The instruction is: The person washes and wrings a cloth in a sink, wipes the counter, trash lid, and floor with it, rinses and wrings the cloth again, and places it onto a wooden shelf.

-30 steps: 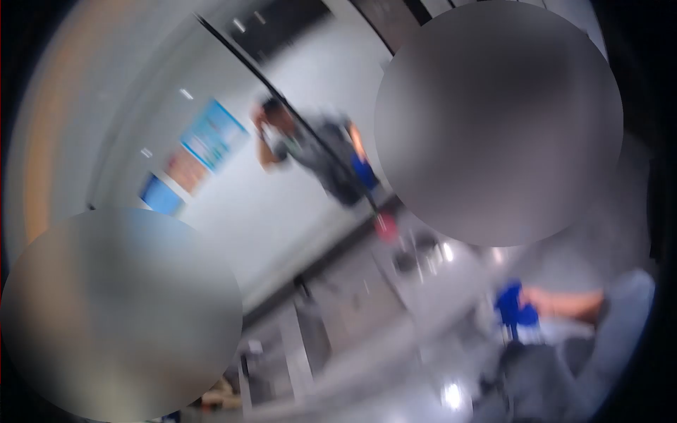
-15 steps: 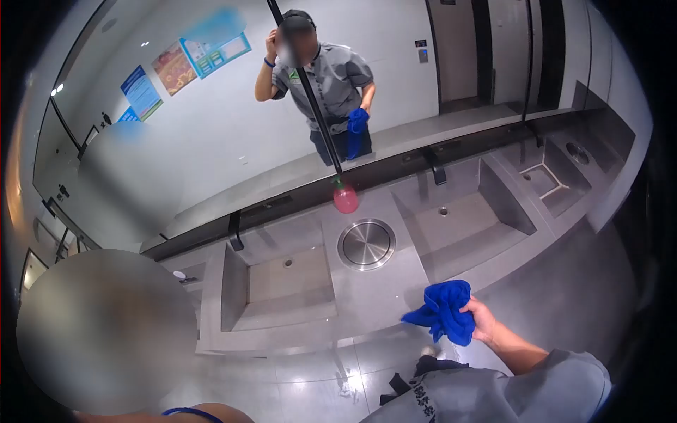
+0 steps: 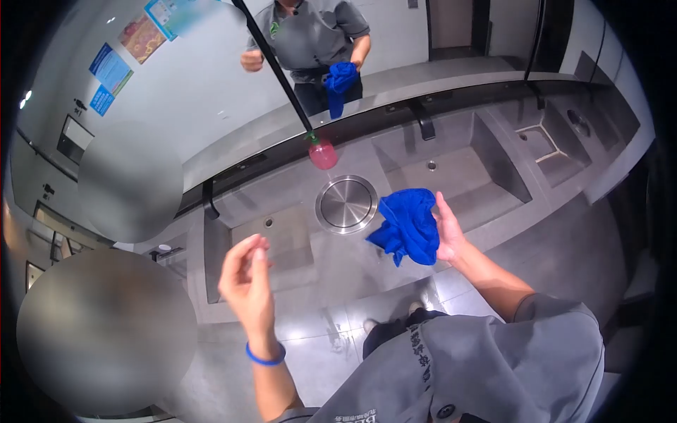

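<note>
My right hand (image 3: 448, 233) grips a bunched blue cloth (image 3: 407, 227), whose loose corners hang over the counter's front edge. The thumb side is stretched up along the cloth, and some fingers are hidden behind it. My left hand (image 3: 247, 278) is raised in front of the left sink (image 3: 273, 243). Its fingers are loosely bent with nothing in them, and a blue band circles the wrist. Between the sinks, a round steel lid (image 3: 346, 204) is set in the grey counter (image 3: 338, 264). Behind it stands a pink soap bottle (image 3: 323, 154) with a green top, against the mirror base.
A black tap (image 3: 210, 201) is over the left sink and another black tap (image 3: 423, 120) over the right sink (image 3: 451, 176). A smaller basin (image 3: 546, 144) lies farther right. The mirror (image 3: 395, 42) reflects a person in a grey shirt. Tiled floor (image 3: 310, 359) lies below.
My left hand has come up into view from the lower left. My right hand has moved the cloth up and left, nearer the steel lid. The view has tilted downward.
</note>
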### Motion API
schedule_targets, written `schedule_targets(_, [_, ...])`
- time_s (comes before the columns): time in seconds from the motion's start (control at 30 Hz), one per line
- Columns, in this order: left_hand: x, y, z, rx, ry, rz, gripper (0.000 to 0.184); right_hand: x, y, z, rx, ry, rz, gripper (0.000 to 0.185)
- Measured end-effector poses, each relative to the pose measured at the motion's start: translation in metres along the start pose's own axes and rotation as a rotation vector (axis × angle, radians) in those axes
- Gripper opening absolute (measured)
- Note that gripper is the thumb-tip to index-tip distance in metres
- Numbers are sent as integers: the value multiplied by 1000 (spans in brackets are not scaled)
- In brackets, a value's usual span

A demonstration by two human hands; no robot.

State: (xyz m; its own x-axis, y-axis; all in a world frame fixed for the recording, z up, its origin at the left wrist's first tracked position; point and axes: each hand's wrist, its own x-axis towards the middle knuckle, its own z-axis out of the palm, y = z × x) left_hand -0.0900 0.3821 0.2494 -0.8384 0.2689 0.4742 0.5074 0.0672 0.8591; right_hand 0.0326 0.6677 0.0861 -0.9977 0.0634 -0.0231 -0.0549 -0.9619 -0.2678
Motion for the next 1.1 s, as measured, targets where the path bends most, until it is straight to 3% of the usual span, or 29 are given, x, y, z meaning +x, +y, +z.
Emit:
schedule_targets(0.07, [18,-46,14,5,-48,-110,18,22,-1,3,-22,-47,18,80])
schedule_targets(0.2, [67,-102,39,44,-125,-135,20,59,13,-12,36,127,-4,66])
schedule_targets(0.4, [190,-223,80,187,-239,109,21,115,23,5,29,85,42,64])
schedule_targets(0.53, [270,-244,84,502,-303,-49,30,175,32,22,37,165,48,61])
schedule_targets(0.57, [287,-260,91,442,-326,-156,36,188,31,21,40,165,49,60])
schedule_targets(0.67, [328,-324,132,949,-441,-19,47,218,23,25,84,229,65,57])
schedule_targets(0.8, [368,-368,165,406,-489,580,52,257,19,21,79,235,83,55])
schedule_targets(0.83, [373,-377,169,377,-483,624,52,267,19,16,73,233,80,55])
schedule_targets(1.1, [372,-385,164,533,-457,337,50,325,8,15,107,200,56,50])
